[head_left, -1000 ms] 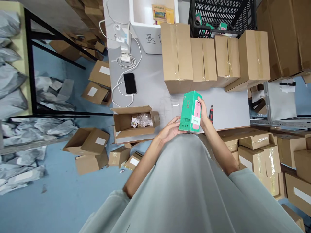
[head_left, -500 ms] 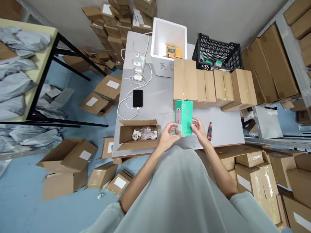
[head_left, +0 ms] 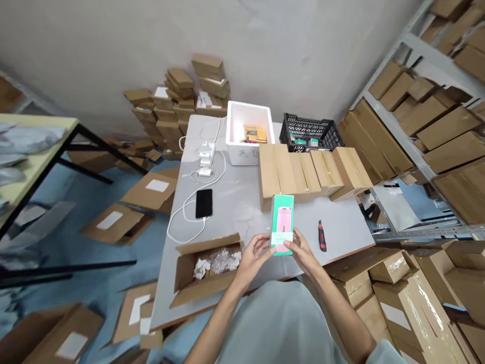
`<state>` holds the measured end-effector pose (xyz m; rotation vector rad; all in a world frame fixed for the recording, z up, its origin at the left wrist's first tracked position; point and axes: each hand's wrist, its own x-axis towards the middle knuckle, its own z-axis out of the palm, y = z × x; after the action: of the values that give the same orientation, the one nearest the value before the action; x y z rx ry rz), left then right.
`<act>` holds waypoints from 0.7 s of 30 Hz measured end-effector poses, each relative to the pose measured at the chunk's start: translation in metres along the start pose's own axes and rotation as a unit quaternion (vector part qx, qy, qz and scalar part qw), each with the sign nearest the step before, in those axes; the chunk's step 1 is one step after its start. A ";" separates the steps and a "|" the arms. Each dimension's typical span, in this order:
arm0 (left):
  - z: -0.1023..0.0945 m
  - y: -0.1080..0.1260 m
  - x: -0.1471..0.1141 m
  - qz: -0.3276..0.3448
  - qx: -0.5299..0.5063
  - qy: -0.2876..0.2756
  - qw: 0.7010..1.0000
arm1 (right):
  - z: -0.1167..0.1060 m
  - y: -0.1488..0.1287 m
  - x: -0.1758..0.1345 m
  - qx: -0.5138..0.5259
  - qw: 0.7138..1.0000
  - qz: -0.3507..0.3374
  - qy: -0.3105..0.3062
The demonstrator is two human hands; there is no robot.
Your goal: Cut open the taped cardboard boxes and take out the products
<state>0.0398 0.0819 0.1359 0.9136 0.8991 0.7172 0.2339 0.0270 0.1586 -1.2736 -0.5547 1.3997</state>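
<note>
A green product box (head_left: 282, 225) with a pink device pictured on its front is held upright above the near part of the table. My left hand (head_left: 257, 253) grips its lower left side, thumb on the front. On the lower right, my right hand (head_left: 302, 248) closes on the same box, its thumb also over the front. Left of my hands lies an open cardboard box (head_left: 208, 270) with crumpled paper and clear plastic wrap inside. A red and black box cutter (head_left: 322, 236) rests on the table to the right.
Several closed cardboard boxes (head_left: 299, 174) form a row behind the green box. Farther back stand a white foam box (head_left: 246, 157) and a black plastic crate (head_left: 312, 132). A phone (head_left: 203, 203) on a white cable lies at left. Shelves (head_left: 413, 156) flank the right side.
The green box has turned, so its front with the pink picture now faces me instead of a corner between two sides. My view has tilted up, showing more wall.
</note>
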 end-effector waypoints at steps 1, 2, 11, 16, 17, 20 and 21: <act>0.000 0.001 0.005 -0.001 -0.005 -0.008 1.000 | 0.000 -0.004 -0.001 0.007 1.000 0.002 -0.005; 0.003 0.003 0.011 -0.002 -0.008 -0.010 1.000 | -0.001 -0.009 -0.001 0.009 1.000 0.002 -0.009; 0.067 0.023 0.087 0.000 0.014 0.002 1.000 | -0.061 -0.055 0.031 0.004 0.998 -0.052 0.046; 0.121 0.047 0.155 0.042 0.027 -0.034 0.998 | -0.105 -0.095 0.086 0.024 0.993 -0.095 0.062; 0.131 0.053 0.171 0.049 0.028 -0.041 0.998 | -0.114 -0.104 0.102 0.027 0.993 -0.098 0.063; 0.156 0.071 0.224 0.059 0.021 -0.047 0.997 | -0.140 -0.131 0.157 0.032 0.991 -0.107 0.067; 0.163 0.078 0.243 0.062 0.015 -0.043 0.997 | -0.146 -0.140 0.176 0.032 0.991 -0.112 0.067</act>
<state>0.2817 0.2598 0.1748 1.0259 0.7832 0.7663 0.4546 0.1798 0.1684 -1.2038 -0.5380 1.1297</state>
